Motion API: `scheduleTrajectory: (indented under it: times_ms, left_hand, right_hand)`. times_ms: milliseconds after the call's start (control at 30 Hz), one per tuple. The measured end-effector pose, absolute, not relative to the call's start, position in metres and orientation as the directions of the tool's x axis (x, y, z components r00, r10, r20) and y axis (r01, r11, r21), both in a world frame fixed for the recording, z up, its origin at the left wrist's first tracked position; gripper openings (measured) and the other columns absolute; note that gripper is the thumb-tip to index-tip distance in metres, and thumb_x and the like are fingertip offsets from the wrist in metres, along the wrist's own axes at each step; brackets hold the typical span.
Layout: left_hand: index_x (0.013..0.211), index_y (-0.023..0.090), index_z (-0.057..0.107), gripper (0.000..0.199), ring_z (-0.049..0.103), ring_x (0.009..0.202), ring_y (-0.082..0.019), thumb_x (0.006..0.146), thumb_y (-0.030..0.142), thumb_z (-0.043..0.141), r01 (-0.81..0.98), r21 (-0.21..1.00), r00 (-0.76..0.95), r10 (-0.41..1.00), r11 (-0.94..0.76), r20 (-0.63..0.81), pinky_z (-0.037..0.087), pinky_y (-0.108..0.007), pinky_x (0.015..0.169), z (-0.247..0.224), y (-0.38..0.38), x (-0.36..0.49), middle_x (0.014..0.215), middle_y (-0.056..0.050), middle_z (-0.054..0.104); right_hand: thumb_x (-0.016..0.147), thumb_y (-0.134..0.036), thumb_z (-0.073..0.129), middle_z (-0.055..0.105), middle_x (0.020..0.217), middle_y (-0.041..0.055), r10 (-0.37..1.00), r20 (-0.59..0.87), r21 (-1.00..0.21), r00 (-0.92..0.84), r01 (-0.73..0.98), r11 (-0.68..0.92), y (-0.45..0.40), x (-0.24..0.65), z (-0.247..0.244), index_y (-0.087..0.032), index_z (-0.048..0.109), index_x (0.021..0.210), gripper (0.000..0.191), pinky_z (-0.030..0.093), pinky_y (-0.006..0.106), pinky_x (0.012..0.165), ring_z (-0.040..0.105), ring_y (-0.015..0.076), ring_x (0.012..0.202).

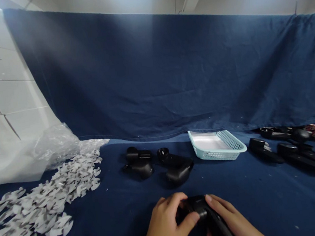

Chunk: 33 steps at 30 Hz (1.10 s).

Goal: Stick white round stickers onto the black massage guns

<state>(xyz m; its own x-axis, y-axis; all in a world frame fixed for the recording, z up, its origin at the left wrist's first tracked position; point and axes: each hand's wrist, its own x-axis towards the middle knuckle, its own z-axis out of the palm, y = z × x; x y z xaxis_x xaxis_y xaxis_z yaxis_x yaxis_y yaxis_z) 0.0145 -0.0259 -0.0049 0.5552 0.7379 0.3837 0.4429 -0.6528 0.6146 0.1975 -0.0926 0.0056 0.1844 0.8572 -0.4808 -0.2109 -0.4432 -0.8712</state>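
Observation:
At the front of the blue cloth, both hands are closed around one black plastic housing [220, 228] with a rounded head and a long handle. My left hand [170, 221] grips the rounded end, thumb and fingers on either side of it. My right hand [229, 216] wraps the handle from the right, with some fingertips showing below. Farther back lie several loose black plastic parts: a pair of pieces [140, 169] on the left and a curved piece [178, 171] nearer the middle. Part of the housing is hidden by the fingers.
A light blue plastic basket [222, 154] holding something white stands at the back. Many small grey-white pieces [49, 196] spread over the left side, beside clear plastic wrap [57, 143] and white boxes [14, 95]. More black parts [302, 155] lie at right. A blue curtain [163, 75] hangs behind.

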Motion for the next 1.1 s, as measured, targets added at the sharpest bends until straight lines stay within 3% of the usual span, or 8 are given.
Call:
scheduleTrajectory:
  times_ms: [100,200,267,400,567,667,900,1100]
  left_hand:
    - [0.114,0.025,0.058,0.046,0.068,0.09,-0.024,0.076,0.038,0.081,0.381,0.592,0.568,0.685,-0.711,0.457,0.056,-0.036,0.079,-0.004,-0.027,0.014,0.105,-0.003,0.07]
    - [0.123,0.025,0.053,0.065,0.068,0.09,-0.024,0.073,0.057,0.081,0.337,0.565,0.552,0.644,-0.753,0.53,0.057,-0.036,0.08,-0.009,-0.027,0.012,0.116,-0.006,0.067]
    - [0.127,0.025,0.05,0.062,0.069,0.089,-0.024,0.081,0.06,0.071,0.347,0.573,0.546,0.657,-0.742,0.52,0.057,-0.037,0.08,-0.01,-0.026,0.011,0.116,-0.007,0.068]
    - [0.119,0.025,0.055,0.036,0.069,0.079,-0.022,0.088,0.04,0.065,0.421,0.603,0.55,0.72,-0.677,0.424,0.057,-0.035,0.074,-0.01,-0.025,0.012,0.094,-0.001,0.073]
    - [0.125,0.026,0.051,0.06,0.065,0.104,-0.027,0.073,0.024,0.082,0.416,0.52,0.597,0.655,-0.746,0.463,0.055,-0.042,0.092,-0.01,-0.028,0.013,0.124,-0.006,0.064]
    - [0.132,0.027,0.045,0.073,0.063,0.11,-0.028,0.071,0.027,0.085,0.406,0.539,0.605,0.659,-0.738,0.447,0.055,-0.043,0.094,-0.011,-0.029,0.013,0.133,-0.009,0.058]
    - [0.132,0.025,0.044,0.041,0.066,0.107,-0.028,0.094,0.034,0.058,0.442,0.536,0.623,0.676,-0.72,0.394,0.055,-0.048,0.093,-0.009,-0.027,0.012,0.12,-0.008,0.068]
    - [0.137,0.025,0.04,0.059,0.059,0.12,-0.029,0.084,0.025,0.066,0.392,0.438,0.654,0.58,-0.809,0.486,0.049,-0.047,0.103,-0.007,-0.031,0.01,0.137,-0.011,0.057]
  right_hand:
    - [0.098,-0.047,0.046,0.072,0.06,0.0067,0.866,-0.469,-0.876,0.174,-0.215,-0.432,-0.092,0.197,0.011,-0.009,0.033,0.138,0.057,0.055,0.027,0.055,0.069,0.0195,0.054]
    - [0.1,-0.044,0.043,0.07,0.058,0.0062,0.86,-0.479,-0.87,0.176,-0.224,-0.439,-0.093,0.196,0.016,-0.007,0.035,0.137,0.053,0.055,0.027,0.055,0.068,0.0191,0.053]
    - [0.101,-0.045,0.043,0.07,0.059,0.006,0.853,-0.492,-0.863,0.177,-0.228,-0.451,-0.093,0.196,0.017,-0.007,0.035,0.138,0.053,0.055,0.027,0.056,0.069,0.0193,0.054]
    - [0.101,-0.047,0.042,0.071,0.06,0.0062,0.846,-0.504,-0.857,0.173,-0.219,-0.466,-0.093,0.196,0.015,-0.011,0.035,0.138,0.052,0.055,0.026,0.055,0.068,0.0191,0.053]
    - [0.101,-0.043,0.046,0.075,0.073,0.0089,0.842,-0.504,-0.85,0.192,-0.283,-0.445,-0.093,0.194,0.021,-0.011,0.04,0.133,0.045,0.056,0.028,0.056,0.07,0.0191,0.056]
    - [0.101,-0.041,0.046,0.075,0.077,0.0092,0.837,-0.509,-0.847,0.2,-0.293,-0.444,-0.093,0.194,0.024,-0.011,0.041,0.132,0.044,0.056,0.028,0.056,0.07,0.0185,0.056]
    - [0.101,-0.046,0.044,0.072,0.062,0.007,0.851,-0.496,-0.859,0.173,-0.236,-0.453,-0.093,0.196,0.018,-0.01,0.038,0.135,0.05,0.056,0.027,0.058,0.069,0.0193,0.056]
    - [0.1,-0.045,0.046,0.074,0.072,0.0096,0.854,-0.491,-0.856,0.172,-0.28,-0.435,-0.095,0.196,0.018,-0.01,0.037,0.136,0.052,0.057,0.03,0.061,0.071,0.0204,0.061]
